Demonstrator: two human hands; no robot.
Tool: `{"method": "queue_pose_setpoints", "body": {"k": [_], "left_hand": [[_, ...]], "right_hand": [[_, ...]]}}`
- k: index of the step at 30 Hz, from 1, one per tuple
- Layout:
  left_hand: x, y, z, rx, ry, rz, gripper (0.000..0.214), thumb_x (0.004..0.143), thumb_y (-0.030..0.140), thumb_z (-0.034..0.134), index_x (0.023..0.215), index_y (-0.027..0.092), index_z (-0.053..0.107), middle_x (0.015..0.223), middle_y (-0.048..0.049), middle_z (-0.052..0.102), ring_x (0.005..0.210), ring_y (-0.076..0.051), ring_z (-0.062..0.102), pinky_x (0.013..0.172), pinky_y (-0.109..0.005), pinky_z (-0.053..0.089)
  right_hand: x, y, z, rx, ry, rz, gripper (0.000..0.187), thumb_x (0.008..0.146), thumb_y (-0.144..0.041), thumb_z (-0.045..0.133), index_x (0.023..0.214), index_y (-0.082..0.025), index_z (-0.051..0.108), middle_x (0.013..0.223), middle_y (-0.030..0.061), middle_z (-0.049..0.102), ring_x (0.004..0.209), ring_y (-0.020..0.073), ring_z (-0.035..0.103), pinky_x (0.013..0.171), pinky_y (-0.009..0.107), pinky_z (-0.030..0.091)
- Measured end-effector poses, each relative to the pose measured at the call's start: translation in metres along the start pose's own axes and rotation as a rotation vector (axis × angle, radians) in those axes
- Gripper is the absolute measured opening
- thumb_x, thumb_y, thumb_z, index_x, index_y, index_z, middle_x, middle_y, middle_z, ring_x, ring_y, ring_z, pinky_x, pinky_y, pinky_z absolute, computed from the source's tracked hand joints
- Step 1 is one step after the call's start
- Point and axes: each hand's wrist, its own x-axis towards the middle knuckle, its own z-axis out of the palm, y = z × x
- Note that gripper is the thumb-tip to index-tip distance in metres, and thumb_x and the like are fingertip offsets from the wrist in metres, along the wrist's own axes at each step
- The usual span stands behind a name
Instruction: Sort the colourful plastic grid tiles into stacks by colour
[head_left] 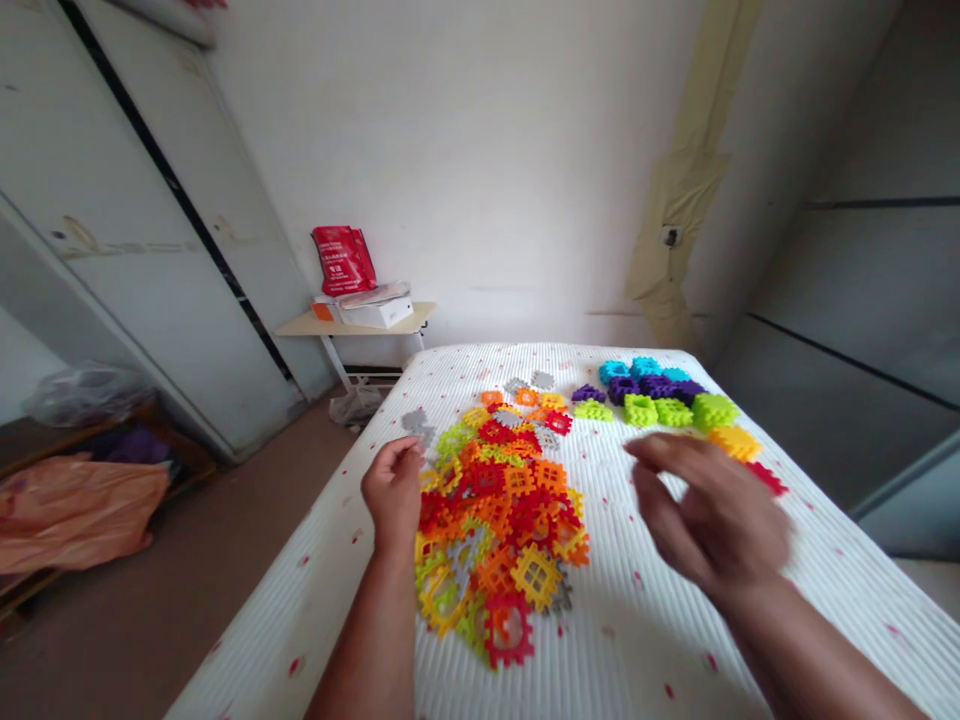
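Observation:
A heap of flat interlocking plastic tiles in red, orange, yellow, green and grey lies on a white quilted bed. My left hand rests at the heap's left edge with its fingers curled; anything in them is hidden. My right hand hovers to the right of the heap, blurred by motion, fingers loosely apart and nothing seen in them. Beyond it lie sorted stacks: blue, purple, green, orange and red.
A small side table with a red bag and a white box stands past the bed's far left corner. A grey wardrobe lines the left wall. Orange cloth lies on a low shelf at left.

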Motion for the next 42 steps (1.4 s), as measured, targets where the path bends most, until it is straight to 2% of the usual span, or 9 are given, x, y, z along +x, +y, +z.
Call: {"method": "queue_pose_setpoints", "body": {"k": [3, 7, 10, 13, 19, 26, 31, 35, 42], "left_hand": [[0.030, -0.026, -0.011, 0.153, 0.000, 0.058, 0.027, 0.068, 0.038, 0.058, 0.083, 0.017, 0.067, 0.077, -0.0020, 0.067, 0.075, -0.017, 0.061, 0.073, -0.028, 0.048], [0.061, -0.059, -0.015, 0.247, -0.069, -0.017, 0.040, 0.065, 0.041, 0.059, 0.097, 0.018, 0.066, 0.099, -0.0054, 0.066, 0.094, -0.023, 0.060, 0.083, -0.033, 0.047], [0.077, -0.074, -0.011, 0.312, -0.173, -0.026, 0.046, 0.069, 0.044, 0.056, 0.108, 0.020, 0.063, 0.114, -0.0075, 0.061, 0.106, -0.026, 0.056, 0.088, -0.036, 0.046], [0.089, -0.083, -0.002, 0.395, -0.275, 0.019, 0.044, 0.071, 0.042, 0.055, 0.108, 0.019, 0.062, 0.121, -0.0093, 0.058, 0.114, -0.027, 0.052, 0.097, -0.040, 0.041], [0.108, -0.093, 0.018, 0.444, -0.411, 0.087, 0.038, 0.067, 0.039, 0.059, 0.099, 0.020, 0.067, 0.119, -0.0079, 0.059, 0.119, -0.026, 0.049, 0.105, -0.039, 0.032], [0.102, -0.097, 0.022, 0.457, -0.552, 0.144, 0.041, 0.065, 0.044, 0.060, 0.096, 0.018, 0.068, 0.118, -0.0090, 0.062, 0.116, -0.025, 0.052, 0.104, -0.037, 0.034], [0.096, -0.092, 0.014, 0.448, -0.547, 0.137, 0.039, 0.067, 0.045, 0.057, 0.095, 0.019, 0.068, 0.112, -0.0080, 0.065, 0.109, -0.025, 0.057, 0.099, -0.038, 0.040], [0.094, -0.089, 0.011, 0.415, -0.536, 0.136, 0.038, 0.065, 0.044, 0.058, 0.091, 0.019, 0.069, 0.104, -0.0084, 0.068, 0.102, -0.025, 0.060, 0.094, -0.039, 0.043], [0.092, -0.090, 0.011, 0.359, -0.485, 0.136, 0.034, 0.063, 0.043, 0.060, 0.084, 0.019, 0.070, 0.099, -0.0089, 0.069, 0.098, -0.025, 0.061, 0.093, -0.040, 0.043]], "right_hand": [[0.010, 0.038, 0.049, -0.054, -0.185, 0.156, 0.026, 0.090, -0.019, 0.043, 0.113, -0.020, 0.055, 0.103, 0.0070, 0.062, 0.090, 0.0175, 0.060, 0.078, 0.031, 0.049], [0.005, 0.083, 0.109, -0.257, -0.472, 0.451, 0.028, 0.088, -0.021, 0.045, 0.113, -0.015, 0.057, 0.111, 0.0114, 0.060, 0.101, 0.0203, 0.055, 0.088, 0.030, 0.042], [0.001, 0.090, 0.133, -0.349, -0.547, 0.579, 0.031, 0.091, -0.031, 0.043, 0.115, -0.016, 0.056, 0.113, 0.0122, 0.058, 0.104, 0.0215, 0.052, 0.089, 0.030, 0.039], [0.002, 0.084, 0.149, -0.380, -0.531, 0.614, 0.037, 0.092, -0.041, 0.039, 0.117, -0.019, 0.054, 0.117, 0.0119, 0.054, 0.106, 0.0234, 0.050, 0.089, 0.033, 0.037], [0.002, 0.070, 0.168, -0.318, -0.526, 0.553, 0.038, 0.094, -0.044, 0.035, 0.119, -0.022, 0.053, 0.121, 0.0093, 0.053, 0.109, 0.0216, 0.046, 0.091, 0.032, 0.033], [0.015, 0.061, 0.170, -0.304, -0.566, 0.375, 0.036, 0.095, -0.040, 0.034, 0.120, -0.021, 0.051, 0.121, 0.0090, 0.056, 0.108, 0.0207, 0.046, 0.088, 0.031, 0.034], [0.056, 0.089, 0.163, -0.589, -0.592, 0.397, 0.026, 0.091, -0.021, 0.037, 0.106, -0.017, 0.058, 0.112, 0.0124, 0.061, 0.107, 0.0243, 0.045, 0.084, 0.037, 0.033], [0.085, 0.116, 0.163, -0.666, -0.730, 0.495, 0.025, 0.087, -0.024, 0.044, 0.106, -0.017, 0.060, 0.109, 0.0140, 0.063, 0.110, 0.0262, 0.044, 0.085, 0.039, 0.033], [0.095, 0.134, 0.182, -0.662, -0.849, 0.602, 0.031, 0.080, -0.029, 0.056, 0.108, -0.017, 0.063, 0.109, 0.0148, 0.063, 0.110, 0.0281, 0.049, 0.082, 0.039, 0.041]]}}
